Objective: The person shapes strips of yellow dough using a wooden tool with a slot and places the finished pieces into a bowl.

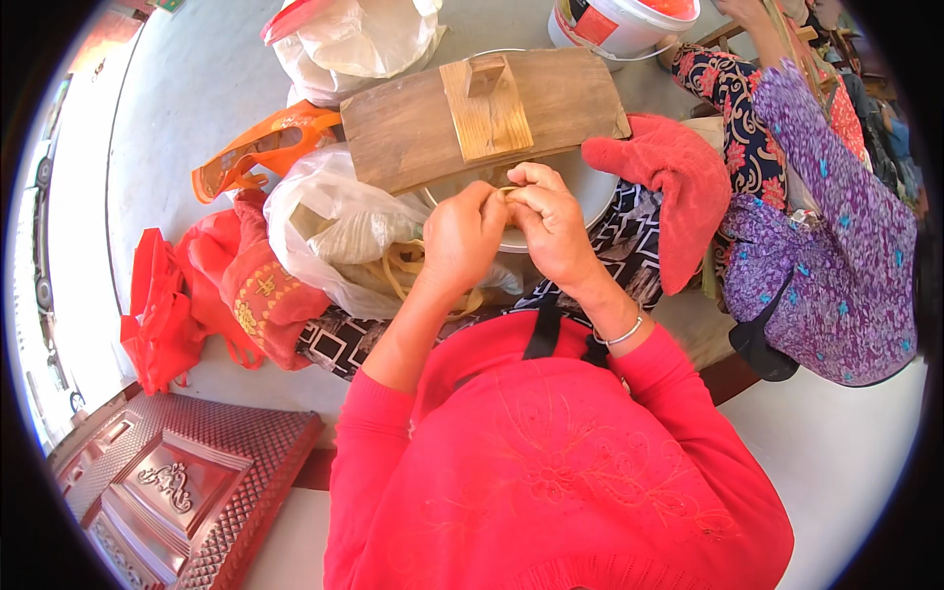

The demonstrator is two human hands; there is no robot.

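My left hand and my right hand meet in front of my lap, fingertips closed together. Between them shows a bit of a small yellowish-brown piece, mostly covered by the fingers, so its kind is unclear. Beneath the hands is a white basin, its far part hidden by a wooden board that lies across it. A lighter wooden piece with a block is fixed on the board. Left of my left hand, a clear plastic bag holds a pale bundle and yellowish strips.
Red cloths lie at both sides of my lap, with an orange bag and a red bag at left. Beyond the board stand a white sack and a white bucket. A person in purple sits close at right.
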